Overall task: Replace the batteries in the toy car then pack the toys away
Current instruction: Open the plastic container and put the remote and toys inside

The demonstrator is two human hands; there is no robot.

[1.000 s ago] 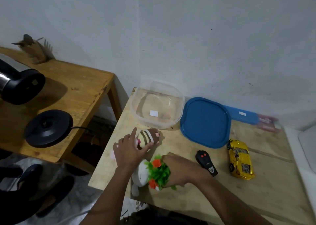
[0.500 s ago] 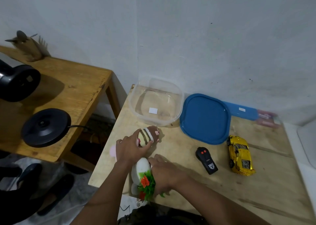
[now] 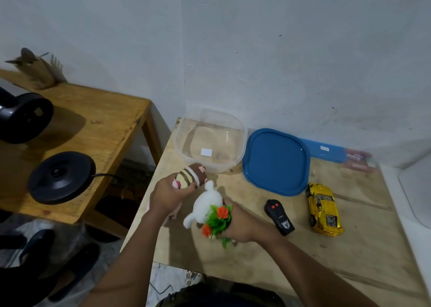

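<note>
My left hand [image 3: 166,196] grips a brown and cream striped plush toy [image 3: 190,177], lifted just in front of the clear plastic container [image 3: 241,143]. My right hand [image 3: 242,225] holds a white plush toy [image 3: 205,205] together with a green plastic plant with orange flowers [image 3: 217,220], above the table. The yellow toy car [image 3: 324,208] lies on the table at the right, with the black remote control [image 3: 278,217] beside it. The blue lid [image 3: 275,161] lies next to the container.
A blue flat case [image 3: 326,151] and pinkish items [image 3: 356,161] lie by the wall. To the left stands a second wooden table [image 3: 93,120] with a black kettle base [image 3: 61,177], a black appliance [image 3: 23,116] and a wooden bird figure [image 3: 37,72]. Dark shoes [image 3: 70,267] are on the floor.
Both hands lifted their toys off the table toward the container. The white plush and plant in my right hand rose and turned; the striped plush moved up and right.
</note>
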